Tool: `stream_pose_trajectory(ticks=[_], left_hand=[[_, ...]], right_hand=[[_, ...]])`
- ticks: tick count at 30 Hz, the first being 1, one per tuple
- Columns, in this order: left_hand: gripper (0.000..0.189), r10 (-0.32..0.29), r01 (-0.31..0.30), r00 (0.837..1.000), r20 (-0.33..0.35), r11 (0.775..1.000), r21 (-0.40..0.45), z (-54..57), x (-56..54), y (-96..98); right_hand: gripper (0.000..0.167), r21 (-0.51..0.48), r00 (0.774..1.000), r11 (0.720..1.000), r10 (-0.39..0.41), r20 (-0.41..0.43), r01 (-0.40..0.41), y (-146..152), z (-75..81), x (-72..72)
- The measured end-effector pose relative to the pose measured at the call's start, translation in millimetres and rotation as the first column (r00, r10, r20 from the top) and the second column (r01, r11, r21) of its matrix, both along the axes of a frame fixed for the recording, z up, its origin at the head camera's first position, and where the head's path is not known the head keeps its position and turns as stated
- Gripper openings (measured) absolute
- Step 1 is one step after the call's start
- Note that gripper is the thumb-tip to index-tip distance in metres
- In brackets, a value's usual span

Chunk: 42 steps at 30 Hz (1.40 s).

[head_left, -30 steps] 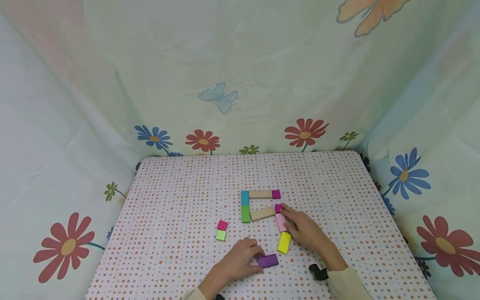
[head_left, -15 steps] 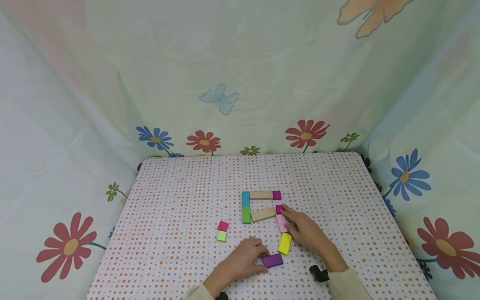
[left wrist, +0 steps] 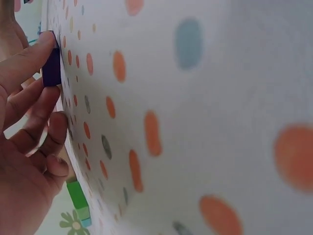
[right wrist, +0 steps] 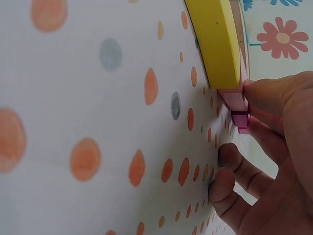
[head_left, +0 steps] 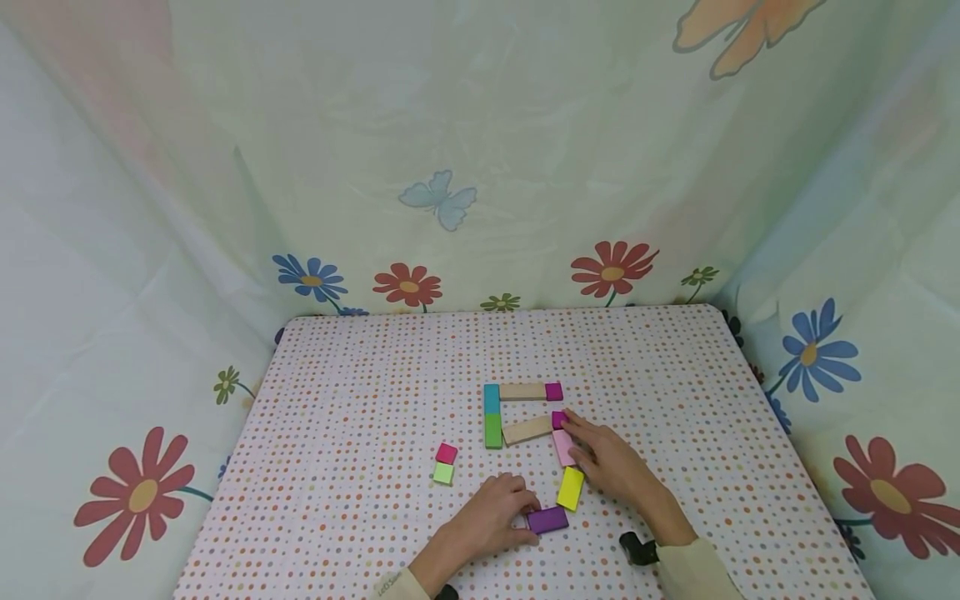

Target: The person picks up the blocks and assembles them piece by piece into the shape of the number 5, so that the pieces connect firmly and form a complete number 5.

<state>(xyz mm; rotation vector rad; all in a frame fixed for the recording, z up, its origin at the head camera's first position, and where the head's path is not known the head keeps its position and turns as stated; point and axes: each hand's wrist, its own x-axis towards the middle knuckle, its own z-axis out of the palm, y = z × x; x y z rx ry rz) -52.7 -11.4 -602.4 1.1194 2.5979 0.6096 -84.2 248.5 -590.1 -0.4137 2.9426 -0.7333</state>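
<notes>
In the head view my left hand (head_left: 487, 518) pinches a purple block (head_left: 549, 521) at its left end, thumb on the near side and fingers on the far side. The block lies on the table just below a yellow block (head_left: 570, 488). My right hand (head_left: 617, 463) rests beside a pink block (head_left: 563, 448) and a small magenta block (head_left: 558, 420). In the right wrist view its thumb touches the pink block (right wrist: 234, 99) and a finger touches the magenta one (right wrist: 239, 119); its other fingers are loosely bent on the cloth.
A blue block (head_left: 491, 398), a green block (head_left: 492, 431), two plain wooden blocks, the upper (head_left: 522, 392) and the slanted lower (head_left: 527, 430), and another magenta block (head_left: 553, 392) form a shape. Left of them lie a crimson block (head_left: 447, 453) and a light green block (head_left: 443, 474).
My left hand has slid the purple block a little to the right, closer beneath the yellow block. My right hand stays in place.
</notes>
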Motion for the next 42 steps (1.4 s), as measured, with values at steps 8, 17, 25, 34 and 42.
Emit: stream_pose_trajectory(ticks=[8,17,25,34,42], left_hand=[[0.056,0.092,-0.092,0.996,0.021,0.996,-0.007,4.8,2.1,-7.0],[0.037,0.301,-0.298,0.926,-0.230,0.953,0.049,15.2,-20.5,-46.9],[0.035,0.525,-0.517,0.785,-0.329,0.848,0.119,11.7,-29.6,-77.5],[0.039,0.592,-0.619,0.733,-0.335,0.785,0.033,6.1,-32.5,-78.7],[0.038,0.605,-0.643,0.717,-0.347,0.766,0.007,7.3,-32.7,-74.9]], right_hand=[[0.050,0.022,1.000,1.000,-0.010,0.010,0.010,-0.1,-2.1,-0.5],[0.051,0.024,1.000,1.000,-0.012,0.013,0.012,-0.5,-1.4,-0.8],[0.050,0.015,1.000,1.000,-0.002,-0.003,0.002,-1.3,-1.2,-0.2],[0.051,0.031,1.000,0.999,-0.016,0.012,0.015,-0.2,-0.8,-1.4],[0.051,0.026,1.000,1.000,-0.015,0.017,0.015,-0.1,0.5,-1.4]])
